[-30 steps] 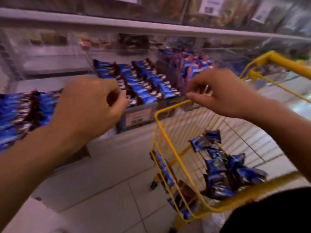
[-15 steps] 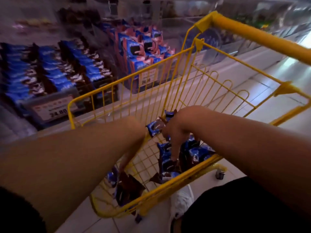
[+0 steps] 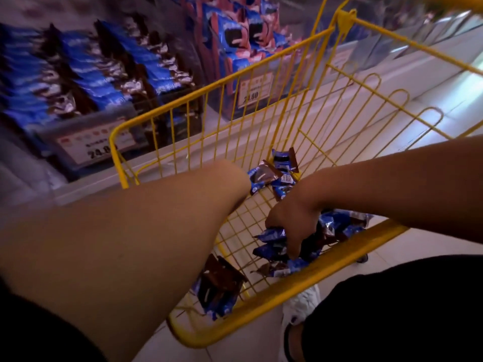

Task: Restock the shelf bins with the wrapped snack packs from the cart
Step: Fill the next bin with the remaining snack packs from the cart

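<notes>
Yellow wire cart (image 3: 264, 131) contains both hands: right hand (image 3: 292, 226) grips blue snack packs (image 3: 271, 235); left hand's state cannot be told, hidden behind its forearm.

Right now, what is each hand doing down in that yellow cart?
Left hand: hidden behind its own forearm, so it cannot be told.
Right hand: fingers curled down into the blue snack packs, apparently gripping some.

Open from above into the yellow cart (image 3: 167, 118), wire walls closing every side, both forearms crossing its near rim.
</notes>
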The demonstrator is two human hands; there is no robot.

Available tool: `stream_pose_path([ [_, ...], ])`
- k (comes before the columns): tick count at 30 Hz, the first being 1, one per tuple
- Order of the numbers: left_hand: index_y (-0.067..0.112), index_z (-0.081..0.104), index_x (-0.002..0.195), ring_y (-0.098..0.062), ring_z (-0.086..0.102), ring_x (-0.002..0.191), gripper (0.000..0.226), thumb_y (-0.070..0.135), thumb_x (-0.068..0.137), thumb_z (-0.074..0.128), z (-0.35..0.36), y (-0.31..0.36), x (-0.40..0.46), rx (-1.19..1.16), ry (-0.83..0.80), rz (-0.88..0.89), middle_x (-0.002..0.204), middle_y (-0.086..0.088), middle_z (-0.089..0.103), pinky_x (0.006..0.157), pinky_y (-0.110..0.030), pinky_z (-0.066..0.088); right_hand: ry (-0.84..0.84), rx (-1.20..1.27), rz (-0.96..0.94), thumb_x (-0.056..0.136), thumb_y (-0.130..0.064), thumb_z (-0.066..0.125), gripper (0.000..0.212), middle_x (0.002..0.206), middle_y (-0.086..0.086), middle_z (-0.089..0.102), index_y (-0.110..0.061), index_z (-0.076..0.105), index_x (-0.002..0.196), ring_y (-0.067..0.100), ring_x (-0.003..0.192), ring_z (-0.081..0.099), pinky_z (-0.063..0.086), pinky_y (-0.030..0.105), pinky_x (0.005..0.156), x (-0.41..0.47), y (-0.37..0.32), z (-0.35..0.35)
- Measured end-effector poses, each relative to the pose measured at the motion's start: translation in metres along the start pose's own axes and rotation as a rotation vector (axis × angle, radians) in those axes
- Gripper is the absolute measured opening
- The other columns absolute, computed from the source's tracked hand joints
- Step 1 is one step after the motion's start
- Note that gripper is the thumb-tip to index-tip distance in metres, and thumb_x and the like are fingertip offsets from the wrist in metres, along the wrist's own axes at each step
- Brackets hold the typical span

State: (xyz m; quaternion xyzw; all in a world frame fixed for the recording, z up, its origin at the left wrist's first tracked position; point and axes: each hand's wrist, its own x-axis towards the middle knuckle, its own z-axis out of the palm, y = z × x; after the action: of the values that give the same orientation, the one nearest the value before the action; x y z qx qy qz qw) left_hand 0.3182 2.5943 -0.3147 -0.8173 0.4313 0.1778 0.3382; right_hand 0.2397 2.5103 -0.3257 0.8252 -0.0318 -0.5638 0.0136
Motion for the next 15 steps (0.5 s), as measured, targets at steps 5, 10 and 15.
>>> stream_pose_path([
  [5, 0.021, 0.058, 0.079, -0.018, 0.053, 0.069, 0.014, 0.019, 0.093, 0.061, -0.006, -0.014, -0.003, -0.118, -0.061, 0.113, 0.071, -0.001, 0.044, 0.055, -0.028, 0.042, 0.001, 0.266, 0.005, 0.094, -0.016, 0.066, 0.035, 0.124, 0.024, 0.061, -0.008, 0.049, 0.124, 0.025, 0.089, 0.066, 0.061, 0.035, 0.074, -0.005, 0.005, -0.011],
  [10, 0.015, 0.065, 0.102, -0.022, 0.070, 0.078, 0.021, -0.001, 0.096, 0.053, -0.014, -0.053, -0.005, -0.740, -0.283, 0.229, 0.098, -0.011, 0.066, 0.059, -0.031, 0.061, 0.100, 0.377, 0.073, 0.093, -0.020, 0.068, 0.033, 0.108, 0.016, 0.069, -0.007, 0.054, 0.120, 0.028, 0.094, 0.072, 0.062, 0.037, 0.068, -0.026, 0.014, -0.038],
  [15, 0.007, 0.064, 0.104, -0.022, 0.073, 0.073, 0.017, -0.005, 0.092, 0.058, -0.027, -0.092, -0.052, -1.456, 0.077, 0.246, 0.090, -0.016, 0.073, 0.056, -0.028, 0.058, 0.435, 0.443, 0.169, 0.093, -0.018, 0.068, 0.030, 0.098, 0.014, 0.067, -0.002, 0.059, 0.117, 0.026, 0.086, 0.071, 0.063, 0.047, 0.069, -0.078, 0.039, -0.059],
])
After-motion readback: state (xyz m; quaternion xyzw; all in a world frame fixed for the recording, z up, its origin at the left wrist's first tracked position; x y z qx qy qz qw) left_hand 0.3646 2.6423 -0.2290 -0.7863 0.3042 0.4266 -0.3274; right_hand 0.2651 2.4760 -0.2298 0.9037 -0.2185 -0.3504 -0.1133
